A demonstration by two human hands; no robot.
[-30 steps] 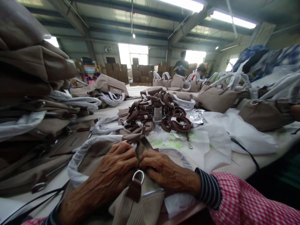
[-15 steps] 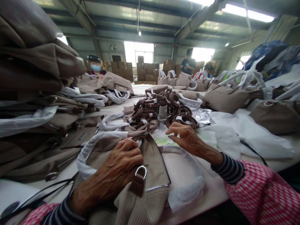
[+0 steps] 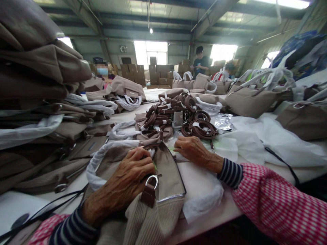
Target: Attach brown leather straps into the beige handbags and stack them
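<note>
A beige ribbed bag lies open in front of me, its zip edge and a metal D-ring on a brown tab facing up. My left hand is closed on the bag's upper edge, fingertips partly hidden inside it. Just right of the bag, my right hand is low over thin clear and greenish plastic, fingers bent together; what they hold, if anything, is hidden. A white-wrapped handle arches at the bag's left side. Coiled brown straps are piled beyond my right hand.
Stacked bags rise high at the left. White sheets and more beige bags are at the right. One person stands far back; another, masked, is at the back left. Black cords lie at the lower left.
My right hand has moved left and down toward the plastic beside the bag, and its fingers have closed together. My left hand stays on the bag.
</note>
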